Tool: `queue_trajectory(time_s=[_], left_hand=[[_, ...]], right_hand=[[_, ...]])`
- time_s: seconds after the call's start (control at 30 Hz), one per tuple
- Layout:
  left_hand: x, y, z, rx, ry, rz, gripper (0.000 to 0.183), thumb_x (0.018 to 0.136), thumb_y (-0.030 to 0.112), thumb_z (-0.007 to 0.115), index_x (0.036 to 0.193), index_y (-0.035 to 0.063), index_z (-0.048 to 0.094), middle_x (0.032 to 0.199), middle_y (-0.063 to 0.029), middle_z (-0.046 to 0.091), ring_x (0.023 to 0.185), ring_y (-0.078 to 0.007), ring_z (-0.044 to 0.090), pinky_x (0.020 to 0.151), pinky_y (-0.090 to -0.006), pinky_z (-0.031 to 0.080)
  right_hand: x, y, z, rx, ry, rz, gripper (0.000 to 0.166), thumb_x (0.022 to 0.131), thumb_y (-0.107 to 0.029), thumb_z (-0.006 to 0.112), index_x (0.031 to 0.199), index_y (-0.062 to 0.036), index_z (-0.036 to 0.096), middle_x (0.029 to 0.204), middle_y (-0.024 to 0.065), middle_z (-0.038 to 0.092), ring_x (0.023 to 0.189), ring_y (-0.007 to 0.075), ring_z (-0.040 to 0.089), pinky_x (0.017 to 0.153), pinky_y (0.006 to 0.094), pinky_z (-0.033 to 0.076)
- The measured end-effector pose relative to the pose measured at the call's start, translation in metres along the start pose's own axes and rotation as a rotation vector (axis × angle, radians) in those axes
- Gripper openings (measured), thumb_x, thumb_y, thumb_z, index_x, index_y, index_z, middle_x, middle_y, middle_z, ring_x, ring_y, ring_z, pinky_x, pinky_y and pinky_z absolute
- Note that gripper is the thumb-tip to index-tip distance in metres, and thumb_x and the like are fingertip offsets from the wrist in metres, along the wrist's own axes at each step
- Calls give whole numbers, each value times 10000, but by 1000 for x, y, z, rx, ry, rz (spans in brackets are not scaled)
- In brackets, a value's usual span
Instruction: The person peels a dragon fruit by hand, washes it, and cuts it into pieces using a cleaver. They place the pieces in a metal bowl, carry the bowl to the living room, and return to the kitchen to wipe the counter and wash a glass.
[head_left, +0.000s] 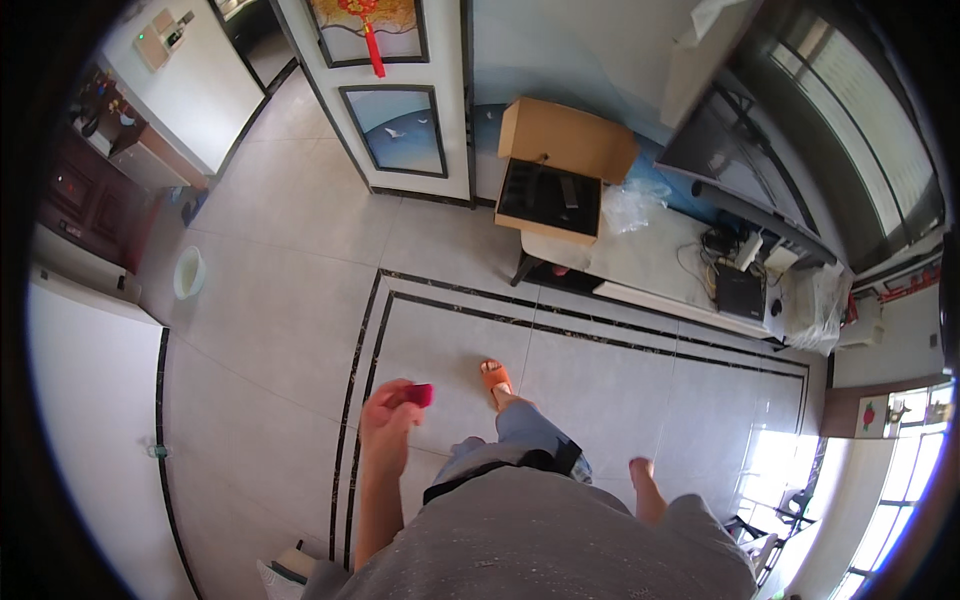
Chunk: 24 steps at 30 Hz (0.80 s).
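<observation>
My left hand (390, 414) is raised at the left of my body, its fingers closed on a small pink-red object (420, 395) whose kind I cannot tell. On the other side, my right hand (641, 470) hangs low beside my hip, small in the view; whether its fingers are closed or hold anything does not show. Between the two hands are my grey shirt, blue trousers and one foot in an orange slipper (494, 376) on the tiled floor.
An open cardboard box (549, 227) with a black item inside sits on the left end of a TV cabinet (630, 259). Clear plastic wrap (636, 204), cables and a black device (739, 291) lie along it below a television (739, 161). A pale basin (189, 273) stands on the floor at left.
</observation>
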<state>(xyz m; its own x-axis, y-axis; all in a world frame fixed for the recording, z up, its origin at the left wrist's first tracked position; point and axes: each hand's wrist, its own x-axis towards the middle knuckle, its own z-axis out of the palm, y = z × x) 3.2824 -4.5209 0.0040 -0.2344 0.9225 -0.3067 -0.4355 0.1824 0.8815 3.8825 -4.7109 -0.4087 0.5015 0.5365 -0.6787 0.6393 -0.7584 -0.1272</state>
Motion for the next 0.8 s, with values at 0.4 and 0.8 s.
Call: queue_trajectory(time_s=[0.4, 0.8], left_hand=[[182, 102, -120, -331, 383, 195, 290, 911, 55, 668, 1191, -5, 623, 1028, -97, 688, 766, -134, 580, 697, -278, 486], [459, 289, -342, -363, 404, 260, 259, 876, -20, 661, 1135, -18, 657, 953, -72, 703, 748, -111, 576, 713, -274, 488]], right_hand=[[73, -746, -50, 273, -82, -823, 292, 848, -101, 435, 609, -76, 602, 504, 34, 509, 424, 137, 464, 393, 289, 360], [154, -835, 29, -1372, 254, -1152, 159, 725, -264, 698, 573, -215, 701, 646, 80, 663, 702, 290, 678, 582, 460, 508]])
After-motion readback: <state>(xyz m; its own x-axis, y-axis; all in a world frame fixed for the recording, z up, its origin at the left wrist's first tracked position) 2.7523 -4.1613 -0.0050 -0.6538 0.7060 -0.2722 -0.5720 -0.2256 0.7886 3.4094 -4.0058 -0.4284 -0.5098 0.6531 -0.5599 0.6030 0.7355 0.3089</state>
